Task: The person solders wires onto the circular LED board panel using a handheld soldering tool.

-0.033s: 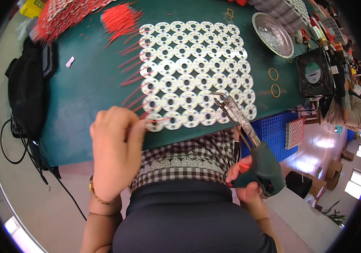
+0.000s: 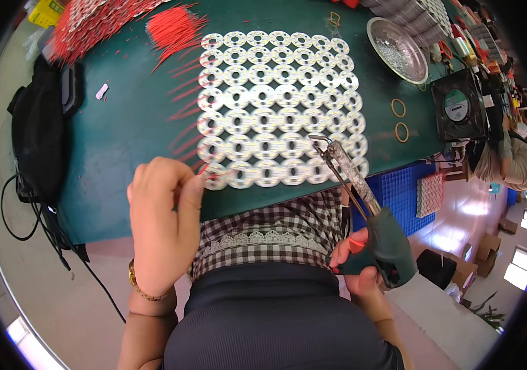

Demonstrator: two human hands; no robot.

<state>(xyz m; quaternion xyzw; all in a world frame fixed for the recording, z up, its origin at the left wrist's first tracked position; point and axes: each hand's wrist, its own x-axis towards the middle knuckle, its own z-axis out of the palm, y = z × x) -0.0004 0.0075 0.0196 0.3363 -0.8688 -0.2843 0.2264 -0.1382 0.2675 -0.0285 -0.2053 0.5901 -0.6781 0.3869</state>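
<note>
Your left hand [image 2: 166,216] is pinching a red wire [image 2: 204,168], likely for precision, beside LED ring boards [image 2: 280,119]; your right hand [image 2: 365,280] is gripping a soldering gun [image 2: 394,242].

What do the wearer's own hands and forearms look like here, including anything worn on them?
Both the left hand and right hand are ungloved, and the visible forearms are bare of sleeves. A thin gold-coloured band, like a bracelet or watch, circles the left wrist. Much of the right hand is hidden.
</note>
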